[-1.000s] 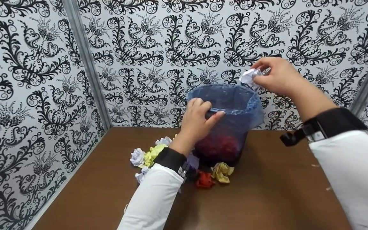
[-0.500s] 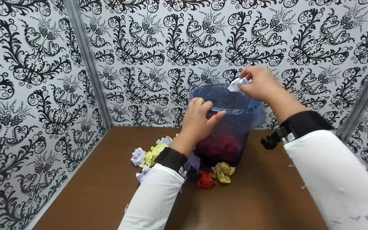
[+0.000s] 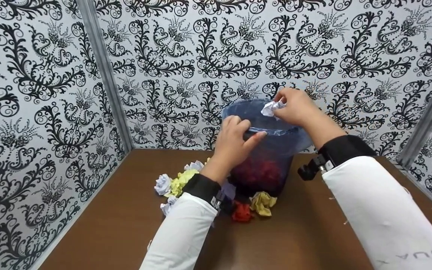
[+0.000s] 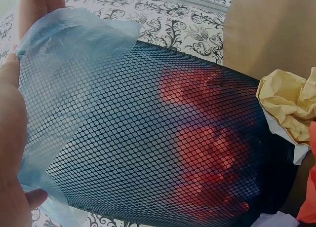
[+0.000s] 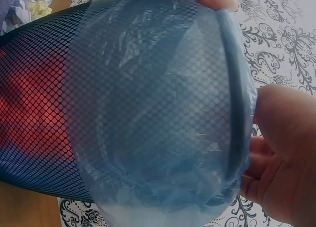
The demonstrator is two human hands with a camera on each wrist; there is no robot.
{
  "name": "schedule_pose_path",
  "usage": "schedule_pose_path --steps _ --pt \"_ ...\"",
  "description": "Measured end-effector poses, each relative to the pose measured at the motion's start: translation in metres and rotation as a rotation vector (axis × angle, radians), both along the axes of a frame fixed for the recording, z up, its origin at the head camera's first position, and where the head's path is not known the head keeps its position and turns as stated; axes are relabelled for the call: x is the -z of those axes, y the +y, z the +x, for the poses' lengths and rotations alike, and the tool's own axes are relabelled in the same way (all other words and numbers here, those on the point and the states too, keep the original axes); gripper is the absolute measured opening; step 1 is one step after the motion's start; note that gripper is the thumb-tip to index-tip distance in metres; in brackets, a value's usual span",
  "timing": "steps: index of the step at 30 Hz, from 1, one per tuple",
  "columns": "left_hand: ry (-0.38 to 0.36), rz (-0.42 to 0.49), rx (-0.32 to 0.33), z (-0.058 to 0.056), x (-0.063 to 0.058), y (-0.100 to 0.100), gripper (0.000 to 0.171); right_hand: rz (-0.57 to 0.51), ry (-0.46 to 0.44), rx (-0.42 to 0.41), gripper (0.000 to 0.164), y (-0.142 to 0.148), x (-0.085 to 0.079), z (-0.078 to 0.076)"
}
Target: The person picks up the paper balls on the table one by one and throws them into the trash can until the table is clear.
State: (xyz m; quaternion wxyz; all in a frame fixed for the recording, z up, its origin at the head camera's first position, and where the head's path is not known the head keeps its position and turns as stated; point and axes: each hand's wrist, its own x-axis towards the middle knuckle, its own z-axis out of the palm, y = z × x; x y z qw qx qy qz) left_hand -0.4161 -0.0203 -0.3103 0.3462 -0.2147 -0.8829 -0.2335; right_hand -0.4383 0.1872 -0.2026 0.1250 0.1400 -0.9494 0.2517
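Note:
A black mesh wastebasket (image 4: 123, 133) lined with a blue plastic bag (image 3: 294, 138) stands on the table, with red crumpled paper (image 4: 210, 148) showing through its mesh. My left hand (image 3: 233, 140) grips the near rim, fingers curled over the bag's edge and thumb along it. Over the opening, my right hand (image 3: 294, 107) pinches a white crumpled paper ball (image 3: 270, 108) between thumb and fingers. In the right wrist view the lined rim hides that ball, and only part of the right hand (image 5: 286, 153) shows behind it.
At the basket's foot on the brown table (image 3: 126, 225) lie a red paper ball (image 3: 242, 212) and a tan one (image 3: 263, 203). Yellow (image 3: 181, 182) and white balls (image 3: 162, 184) gather to the left, partly behind the left forearm. Patterned walls (image 3: 163, 75) enclose the back and sides.
My right hand has moved left and down with the white paper ball, from beside the basket's right rim to over its opening. The left hand keeps its grip on the rim.

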Motion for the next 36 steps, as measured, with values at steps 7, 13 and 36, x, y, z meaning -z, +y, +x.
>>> schedule_pose_path --steps 7,13,36 --pt "0.013 0.005 0.003 -0.002 0.0 0.0 0.055 0.007 0.006 -0.019 0.038 0.0 -0.001 0.0" --pt "0.022 0.008 0.005 -0.004 0.003 0.0 0.054 0.014 0.036 -0.029 0.038 0.002 0.0 0.005" --pt "-0.022 0.004 -0.005 -0.002 -0.001 0.001 0.054 -0.095 0.452 -0.245 0.031 0.036 0.029 0.089"
